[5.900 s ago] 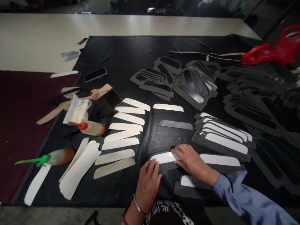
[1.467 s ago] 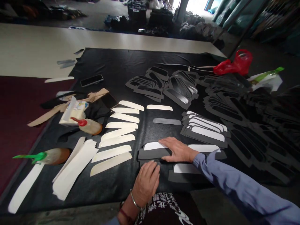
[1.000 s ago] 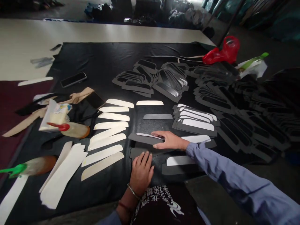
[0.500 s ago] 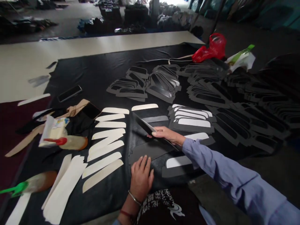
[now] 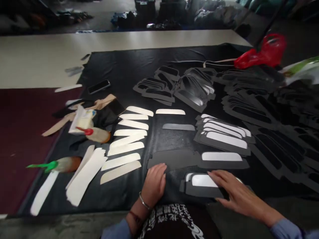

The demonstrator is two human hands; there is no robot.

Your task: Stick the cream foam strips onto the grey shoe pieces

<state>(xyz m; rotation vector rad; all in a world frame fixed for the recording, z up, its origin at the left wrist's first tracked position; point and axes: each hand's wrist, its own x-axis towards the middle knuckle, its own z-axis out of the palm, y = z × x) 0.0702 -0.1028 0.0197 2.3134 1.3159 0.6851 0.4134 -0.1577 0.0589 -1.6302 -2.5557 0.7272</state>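
My left hand (image 5: pixel 156 182) lies on the near edge of a flat dark grey piece (image 5: pixel 174 158), fingers stretched out and holding nothing. To the right, my right hand (image 5: pixel 235 192) rests on a small pile of grey pieces with white strips (image 5: pixel 203 181), its thumb apart from the fingers. The hand covers the right part of that pile. Just beyond it lies another grey piece with a white strip (image 5: pixel 221 156). A larger fanned stack of such pieces (image 5: pixel 224 137) sits behind. A row of cream strips (image 5: pixel 124 147) runs to the left of the grey piece.
Two glue bottles, one red-tipped (image 5: pixel 98 134) and one green-tipped (image 5: pixel 66 164), lie at left near white strips (image 5: pixel 86 177). A phone (image 5: pixel 99 87) lies farther back. Many dark cut pieces (image 5: pixel 191 88) cover the back and right; a red bag (image 5: pixel 264 54) sits behind them.
The dark flat piece that my right hand held up is out of that hand. The hand has come down and nearer, onto the front-right pile. The view has turned left.
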